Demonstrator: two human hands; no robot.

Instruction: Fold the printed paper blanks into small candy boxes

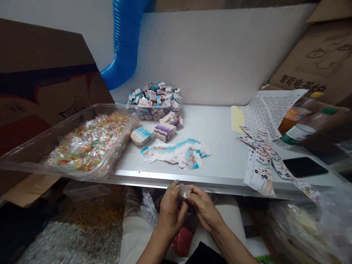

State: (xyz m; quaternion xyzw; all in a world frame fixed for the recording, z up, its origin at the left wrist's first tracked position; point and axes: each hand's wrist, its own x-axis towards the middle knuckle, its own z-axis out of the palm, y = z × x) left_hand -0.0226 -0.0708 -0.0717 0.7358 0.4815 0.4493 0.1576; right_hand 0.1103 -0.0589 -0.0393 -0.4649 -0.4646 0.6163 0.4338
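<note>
One pale card [184,191], between left fingers [173,193] and right fingers [197,198]

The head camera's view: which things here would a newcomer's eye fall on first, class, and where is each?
Probably the bright blue ribbed hose, bending down against the pale wall, left of centre. Next, the clear tray at the left, filled with multicoloured wrapped pieces. Then the person's hands, low in the middle, holding a small pale piece.
</note>
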